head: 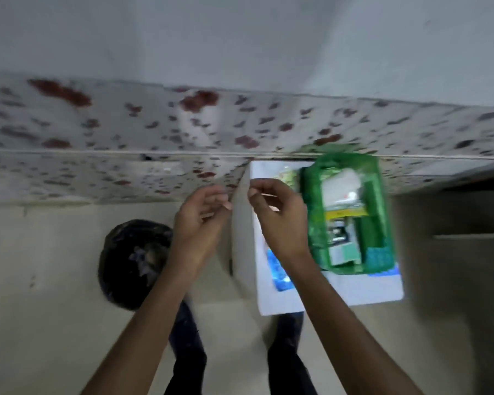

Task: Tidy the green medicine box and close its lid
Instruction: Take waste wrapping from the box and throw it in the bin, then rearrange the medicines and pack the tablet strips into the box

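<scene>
The green medicine box [314, 223] is translucent and rests on a white foam box [354, 292] at the counter's edge. Inside it lie a white pack [340, 186], a yellow-labelled pack and green strips; I see no lid on it. My left hand [203, 223] and right hand [277, 218] are just left of the green box, on either side of an upright white panel [241, 246] of the foam box. Both hands have thumb and fingertips pinched together near the panel's top edge. Blur hides whether anything is between the fingers.
A speckled stone counter [126, 129] runs across the view below a plain wall. A black bin bag [131, 263] sits on the floor to the left of my hands. Blue packets [280, 275] show inside the foam box. My legs are below.
</scene>
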